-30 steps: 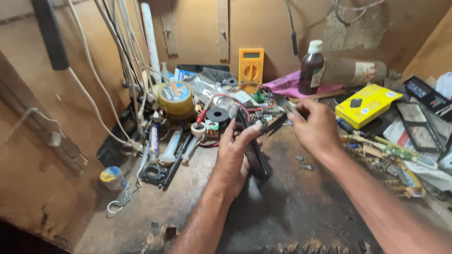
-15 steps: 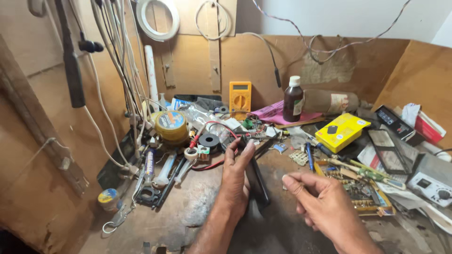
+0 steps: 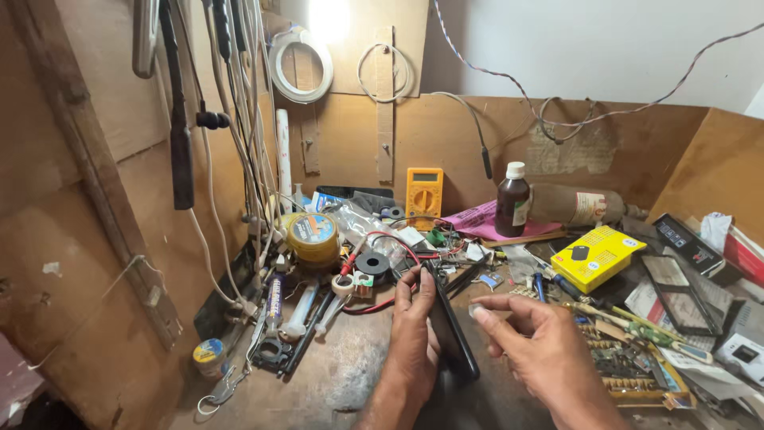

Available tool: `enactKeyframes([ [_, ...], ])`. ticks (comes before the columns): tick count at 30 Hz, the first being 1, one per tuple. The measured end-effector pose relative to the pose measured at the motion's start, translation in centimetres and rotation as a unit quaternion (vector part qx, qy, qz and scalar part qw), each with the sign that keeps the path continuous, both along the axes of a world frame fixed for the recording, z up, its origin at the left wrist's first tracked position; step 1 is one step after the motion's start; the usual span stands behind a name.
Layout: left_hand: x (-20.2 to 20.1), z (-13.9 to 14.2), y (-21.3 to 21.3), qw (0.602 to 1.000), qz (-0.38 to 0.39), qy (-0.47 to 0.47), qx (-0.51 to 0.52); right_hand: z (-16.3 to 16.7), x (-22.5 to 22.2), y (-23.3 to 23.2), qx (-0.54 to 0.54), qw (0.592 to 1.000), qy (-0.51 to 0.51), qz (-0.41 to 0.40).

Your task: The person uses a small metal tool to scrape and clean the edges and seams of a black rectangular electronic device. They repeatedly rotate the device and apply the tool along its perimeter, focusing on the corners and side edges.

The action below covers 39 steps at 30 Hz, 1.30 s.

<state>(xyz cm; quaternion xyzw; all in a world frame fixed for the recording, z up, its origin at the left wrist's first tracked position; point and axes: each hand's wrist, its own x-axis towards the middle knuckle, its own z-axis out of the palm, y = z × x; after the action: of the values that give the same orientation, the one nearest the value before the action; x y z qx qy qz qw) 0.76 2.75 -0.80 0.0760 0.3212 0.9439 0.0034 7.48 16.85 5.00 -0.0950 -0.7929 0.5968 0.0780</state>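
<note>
A: What lies at the far left of the worktop (image 3: 334, 374)?

B: A small yellow-and-blue tape roll (image 3: 209, 353) near the front edge, with white cables (image 3: 239, 159) hanging down the wooden wall above it. Further in stand a round solder tin (image 3: 313, 236) and a black ring-shaped part (image 3: 372, 263) among red wires.

A: And the left hand (image 3: 414, 338)?

B: It stands on edge on the worktop, fingers (image 3: 406, 287) curled around a dark flat phone (image 3: 450, 326), which is tilted up on its long side (thumb side not visible). The phone sits at the centre front of the worktop, between the two hands.

A: The right hand (image 3: 541, 350)?

B: Just beside the phone but not touching it. Thumb and forefinger are pinched together on a very small pale item (image 3: 475, 310); what it is cannot be told. The other fingers are loosely bent.

A: What is behind and to the right?

B: A yellow multimeter (image 3: 424, 197) leans against the back wall; right of it a brown bottle with white cap (image 3: 512, 203) stands upright, then a yellow box (image 3: 597, 256) lies flat. A green circuit board (image 3: 629, 362) rests near the right hand.
</note>
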Motion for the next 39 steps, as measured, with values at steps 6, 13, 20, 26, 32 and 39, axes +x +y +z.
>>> enactKeyframes([
  [6, -0.3, 0.1, 0.0, 1.0, -0.012, 0.005, 0.023, 0.8, -0.7, -0.5, 0.026, 0.998, 0.054, 0.035],
  [13, -0.3, 0.2, 0.0, 0.999, -0.031, 0.004, 0.026, 0.9, -1.7, -1.1, 0.041, 0.996, 0.066, 0.046],
  [20, -0.1, 0.4, 0.0, 0.999, -0.043, -0.016, 0.014, 1.0, -3.1, -2.1, 0.082, 0.992, 0.09, 0.045],
  [26, -0.1, 0.3, 0.0, 0.999, -0.036, -0.024, 0.028, 1.0, -2.5, -2.2, 0.079, 0.99, 0.113, 0.031],
  [32, -0.2, 0.1, 0.0, 0.999, -0.031, -0.017, 0.022, 1.3, -2.3, -2.3, 0.099, 0.988, 0.108, 0.052],
  [39, -0.6, -0.3, 0.0, 1.0, -0.013, -0.01, 0.009, 0.9, -2.3, -1.7, 0.1, 0.986, 0.131, 0.008],
])
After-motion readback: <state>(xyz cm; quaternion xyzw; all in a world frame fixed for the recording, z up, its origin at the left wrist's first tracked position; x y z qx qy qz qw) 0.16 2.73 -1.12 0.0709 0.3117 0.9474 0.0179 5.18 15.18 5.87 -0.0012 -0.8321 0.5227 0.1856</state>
